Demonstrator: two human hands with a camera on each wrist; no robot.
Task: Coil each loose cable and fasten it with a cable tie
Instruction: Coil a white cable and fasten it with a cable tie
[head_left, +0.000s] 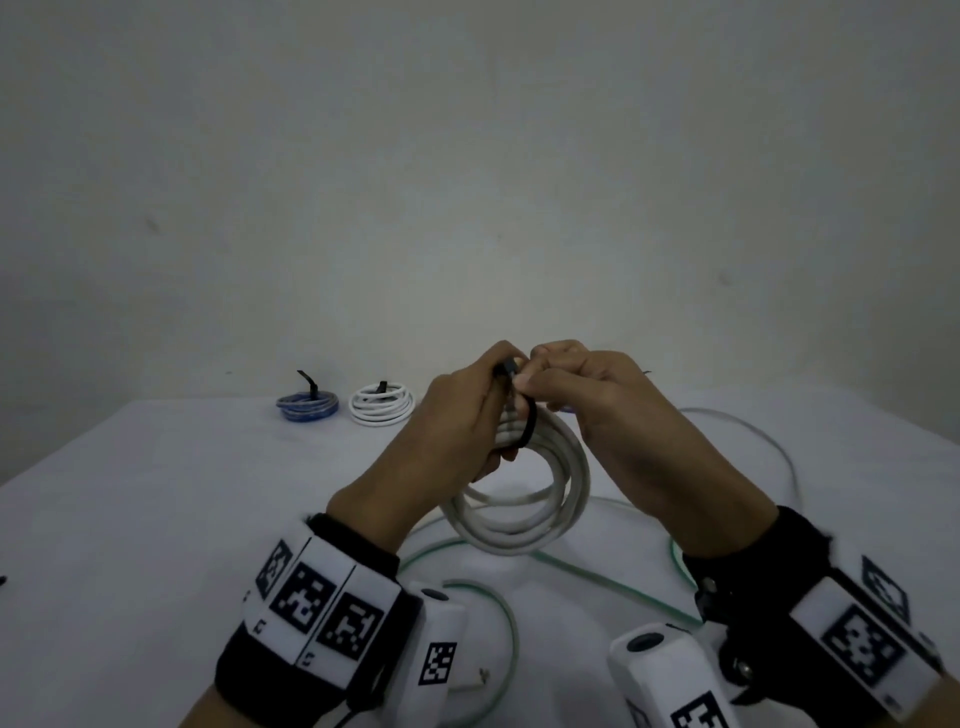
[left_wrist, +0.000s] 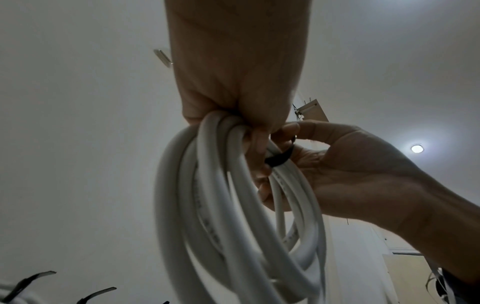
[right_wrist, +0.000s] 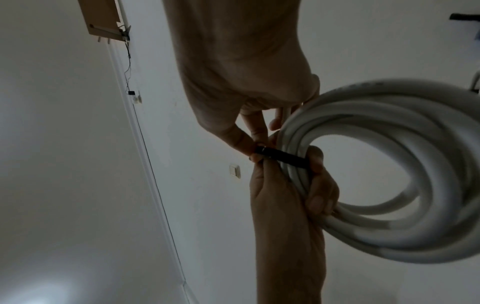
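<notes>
Fingers of my left hand (head_left: 457, 415) grip the white coil (head_left: 524, 499); my right hand (head_left: 576, 384) pinches its black tie (head_left: 529, 427).

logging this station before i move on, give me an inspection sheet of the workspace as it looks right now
surface: table under a white cloth.
job's things: white coil held above the table, black cable tie looped round it; blue coil and small white coil lie tied at the far edge.
clutter: nothing seen.
grippers: left hand grips the white coil; right hand pinches the tie.
cables: loose green cable trails across the cloth, uncoiled.
surroundings: plain wall; light switch in the right wrist view.
</notes>
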